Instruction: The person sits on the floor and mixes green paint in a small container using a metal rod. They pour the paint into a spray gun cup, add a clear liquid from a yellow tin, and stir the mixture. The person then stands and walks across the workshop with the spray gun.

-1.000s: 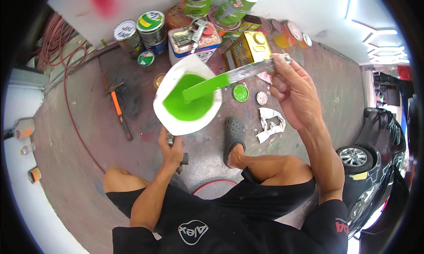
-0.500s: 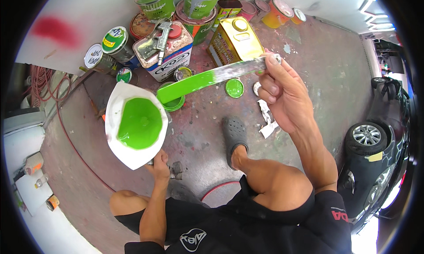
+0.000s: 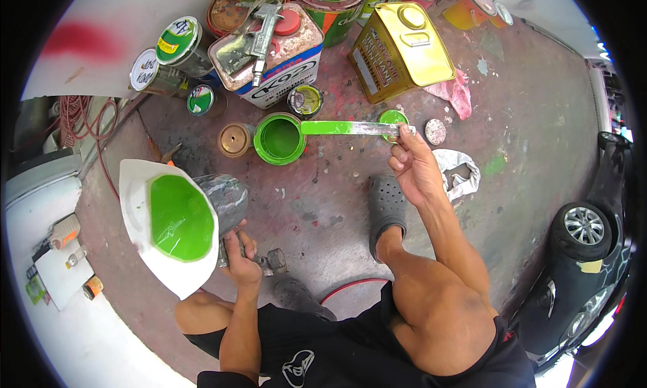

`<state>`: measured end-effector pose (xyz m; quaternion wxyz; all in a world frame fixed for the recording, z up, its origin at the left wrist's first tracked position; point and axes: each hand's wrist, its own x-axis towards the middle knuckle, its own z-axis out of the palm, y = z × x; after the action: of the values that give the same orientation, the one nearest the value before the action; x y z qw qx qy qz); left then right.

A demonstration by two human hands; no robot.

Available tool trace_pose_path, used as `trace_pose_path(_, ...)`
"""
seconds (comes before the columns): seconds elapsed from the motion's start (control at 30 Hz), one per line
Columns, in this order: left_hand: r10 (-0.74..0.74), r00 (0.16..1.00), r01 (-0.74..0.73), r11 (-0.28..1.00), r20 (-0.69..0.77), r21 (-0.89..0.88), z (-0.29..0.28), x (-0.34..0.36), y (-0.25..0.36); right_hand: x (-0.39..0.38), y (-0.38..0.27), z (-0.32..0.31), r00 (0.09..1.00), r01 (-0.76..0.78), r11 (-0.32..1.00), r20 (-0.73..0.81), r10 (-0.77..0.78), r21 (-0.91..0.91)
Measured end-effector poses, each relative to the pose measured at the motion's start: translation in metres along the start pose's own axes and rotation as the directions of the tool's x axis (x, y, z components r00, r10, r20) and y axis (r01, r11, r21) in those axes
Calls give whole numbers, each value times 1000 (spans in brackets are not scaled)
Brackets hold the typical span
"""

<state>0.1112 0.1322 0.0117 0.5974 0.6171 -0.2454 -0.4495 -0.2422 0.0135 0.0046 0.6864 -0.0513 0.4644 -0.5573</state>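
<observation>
Green-coated flat stick [image 3: 340, 127] over round can [image 3: 279, 139].

It is bright daytime here, and the light is soft and even. I see only small, pale shadows under my legs on the floor [image 3: 323, 206]. The gold can [image 3: 402, 49] shines with a bit of glare. The white wall [image 3: 121, 24] looks very bright. The middle is sharp. The edges bend round and go black at the corners.
</observation>
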Motion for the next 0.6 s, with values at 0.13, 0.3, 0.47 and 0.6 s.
trace_pose_path(0.13,11,999,-12,1000,49,17,-8,0,2,20,18,4,998,-56,998,37,57,-24)
trace_pose_path(0.3,24,999,-28,997,49,71,-7,0,7,36,54,23,987,-132,986,85,140,-99)
trace_pose_path(0.47,25,996,-33,995,88,98,-25,-1,0,42,86,40,970,-206,972,111,218,-117)
trace_pose_path(0.6,24,997,-31,995,76,96,-31,-3,0,46,100,47,956,-231,964,151,250,-131)
